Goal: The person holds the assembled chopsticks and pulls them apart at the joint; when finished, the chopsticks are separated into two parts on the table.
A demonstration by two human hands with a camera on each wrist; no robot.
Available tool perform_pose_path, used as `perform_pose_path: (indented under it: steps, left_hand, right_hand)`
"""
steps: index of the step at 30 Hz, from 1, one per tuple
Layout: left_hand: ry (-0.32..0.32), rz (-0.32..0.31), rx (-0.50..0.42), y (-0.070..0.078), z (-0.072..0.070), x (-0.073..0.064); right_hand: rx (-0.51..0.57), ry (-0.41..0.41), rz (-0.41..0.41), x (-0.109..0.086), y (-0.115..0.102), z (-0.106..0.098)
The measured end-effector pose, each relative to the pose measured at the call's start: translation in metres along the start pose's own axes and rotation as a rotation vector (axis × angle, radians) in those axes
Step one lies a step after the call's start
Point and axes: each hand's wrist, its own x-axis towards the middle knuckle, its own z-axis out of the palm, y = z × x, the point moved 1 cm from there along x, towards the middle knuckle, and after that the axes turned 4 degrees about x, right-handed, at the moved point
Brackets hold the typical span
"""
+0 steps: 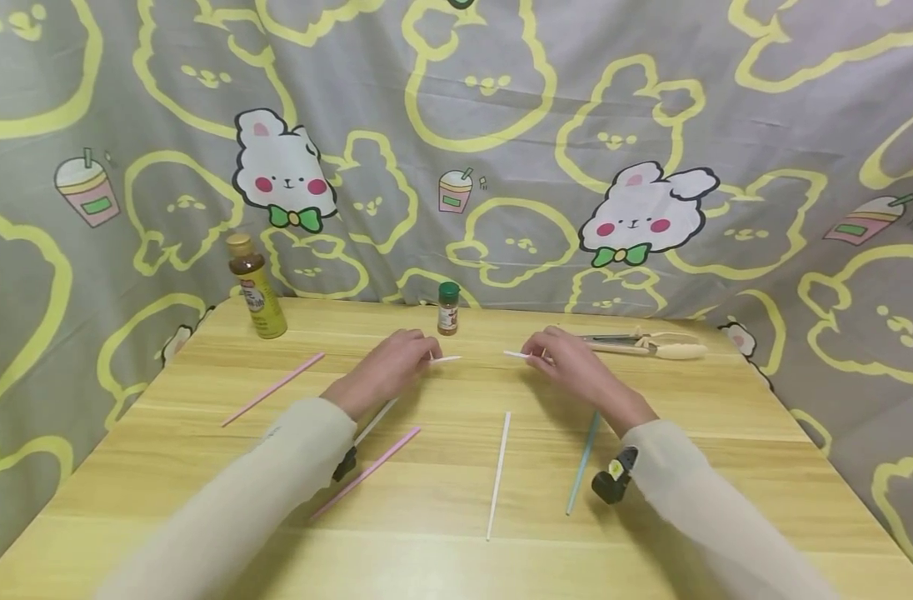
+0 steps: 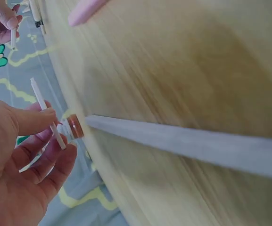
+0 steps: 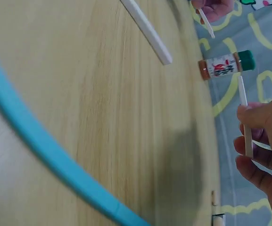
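My left hand (image 1: 396, 364) pinches a short white straw piece (image 2: 40, 98) between thumb and fingers, held above the table's far half. Opposite it, my right hand (image 1: 565, 360) pinches a second short white straw piece (image 3: 243, 92) the same way. The two pieces point toward each other in the head view, with a gap between their tips. Below the left forearm lie a long white straw (image 1: 376, 421), partly hidden, and a pink straw (image 1: 374, 467). Another white straw (image 1: 499, 475) lies between the arms, and a teal straw (image 1: 582, 467) is beside the right wrist.
A second pink straw (image 1: 272, 390) lies at the left. Along the back stand a sauce bottle (image 1: 257, 292) and a small green-capped spice jar (image 1: 448, 308). Tongs (image 1: 666, 344) lie behind the right hand. A patterned curtain (image 1: 501, 167) hangs behind the wooden table (image 1: 441, 567).
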Motion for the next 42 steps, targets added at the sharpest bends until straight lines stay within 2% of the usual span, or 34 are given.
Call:
perform_pose_path:
  steps: [6, 11, 21, 27, 30, 33, 38, 42]
  left_hand:
    - [-0.099, -0.039, 0.038, -0.005, 0.008, 0.011]
    - [-0.154, -0.106, 0.035, -0.009, 0.014, 0.012]
    - [-0.141, -0.156, 0.015, -0.013, 0.018, 0.01]
    - [-0.14, -0.145, -0.021, -0.016, 0.012, 0.006]
    - [-0.123, -0.153, -0.057, -0.018, 0.005, -0.005]
    - [-0.116, -0.163, -0.077, -0.021, -0.002, -0.025]
    - [-0.148, -0.217, -0.118, -0.02, -0.006, -0.064]
    - [-0.169, -0.233, -0.151, -0.017, -0.006, -0.082]
  right_hand:
    - [0.011, -0.065, 0.088, 0.012, 0.007, 0.017]
    - [0.017, -0.101, 0.096, 0.02, 0.005, 0.029]
    - [0.031, -0.111, 0.09, 0.025, 0.006, 0.04]
    - [0.039, -0.104, 0.118, 0.026, 0.004, 0.043]
    - [0.04, -0.103, 0.115, 0.026, 0.004, 0.044]
    - [0.036, -0.105, 0.106, 0.026, 0.005, 0.044]
    - [0.029, -0.096, 0.088, 0.027, 0.006, 0.042]
    - [0.028, -0.088, 0.088, 0.026, 0.008, 0.04]
